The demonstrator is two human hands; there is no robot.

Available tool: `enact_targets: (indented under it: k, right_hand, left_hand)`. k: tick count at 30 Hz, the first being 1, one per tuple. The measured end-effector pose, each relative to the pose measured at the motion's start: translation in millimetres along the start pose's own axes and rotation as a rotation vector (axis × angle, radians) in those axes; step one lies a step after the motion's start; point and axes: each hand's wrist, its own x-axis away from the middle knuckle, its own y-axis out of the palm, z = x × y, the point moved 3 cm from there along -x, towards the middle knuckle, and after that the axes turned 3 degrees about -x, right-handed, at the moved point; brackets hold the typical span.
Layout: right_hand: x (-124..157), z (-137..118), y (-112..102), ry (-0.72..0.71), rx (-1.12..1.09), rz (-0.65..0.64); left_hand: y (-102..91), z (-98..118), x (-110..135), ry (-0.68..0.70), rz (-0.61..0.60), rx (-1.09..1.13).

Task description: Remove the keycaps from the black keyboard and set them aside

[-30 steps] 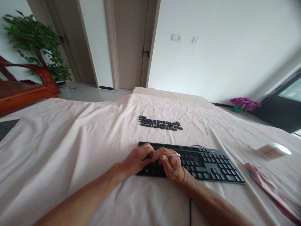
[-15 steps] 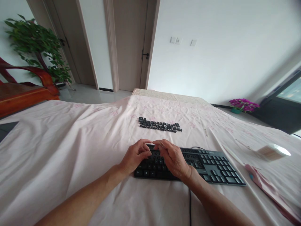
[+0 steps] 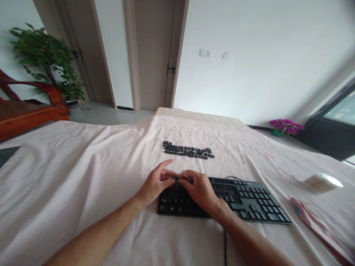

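Observation:
Between the thumb and fingers of my left hand (image 3: 156,183) is a small black keycap (image 3: 175,178), pinched above the left part of a black keyboard (image 3: 251,203). My right hand (image 3: 202,190) is closed on a thin metal two-pronged tool (image 3: 186,174), its fingertips beside the keycap. The keyboard's left and middle rows are partly hidden under both hands, and bare key sockets show right of my right hand. Beyond the keyboard, several loose keycaps (image 3: 184,149) lie in rows on the pink cloth (image 3: 111,166).
To the right stand a clear tub of cotton swabs (image 3: 323,181) and a pink cloth item (image 3: 313,220). A few thin sticks lie near them. The keyboard's cable (image 3: 225,244) runs toward me. A wooden chair (image 3: 52,98) is at the far left.
My hands have drawn together over the keyboard, and a keycap now shows in my left fingers. My left index finger has lifted. The view has tilted slightly upward.

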Motion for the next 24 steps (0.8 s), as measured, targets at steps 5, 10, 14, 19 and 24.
enact_targets:
  k: [5,10,14,19,24]
  right_hand:
    - [-2.3,-6.2,-4.3,-0.014,-0.058,-0.021]
    - [-4.7,-12.7,-5.6,-0.110,-0.019,-0.084]
    - [-3.6,-12.0,-4.9,-0.072,0.020,-0.100]
    - [-26.0,-5.4,-15.0,-0.029,0.094,-0.078]
    - [-94.0,14.0,-30.7,0.077,0.191,0.074]
  left_hand:
    - [-0.8,-2.3,-0.5,-0.022,0.002,-0.002]
    - [-0.3,-2.5,-1.6,-0.032,0.000,0.042]
    - [-1.9,-3.7,-3.2,-0.021,0.026,0.070]
    - [-4.8,-4.7,-2.8,0.040,0.126,-0.057]
    - [-6.7,-2.1,-0.4,0.192,0.232,-0.464]
